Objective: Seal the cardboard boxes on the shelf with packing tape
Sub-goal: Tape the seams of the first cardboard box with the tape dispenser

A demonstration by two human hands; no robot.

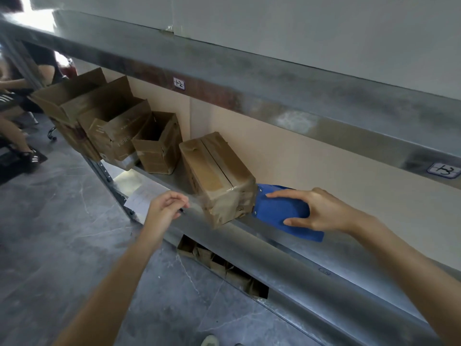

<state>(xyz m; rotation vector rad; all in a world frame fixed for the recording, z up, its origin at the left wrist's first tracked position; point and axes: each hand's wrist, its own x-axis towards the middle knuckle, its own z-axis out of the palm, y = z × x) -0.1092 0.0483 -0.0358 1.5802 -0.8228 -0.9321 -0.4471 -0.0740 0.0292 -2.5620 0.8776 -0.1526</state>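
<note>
A closed cardboard box [214, 171] lies on the metal shelf [287, 245], its near end over the front edge and wrapped in clear tape. My right hand [321, 211] grips a blue tape dispenser [279, 211] pressed against the box's right end. Left of the box, my left hand [166, 203] pinches a clear strip of tape [197, 203] that stretches to the box's near corner. Three open boxes [157, 143] stand further left on the same shelf.
An upper shelf beam [249, 86] with labels runs overhead. A sheet of paper [142, 198] lies on the shelf's left part. Cardboard scraps [219, 265] show through a gap below. A seated person [22, 96] is at the far left on the grey floor.
</note>
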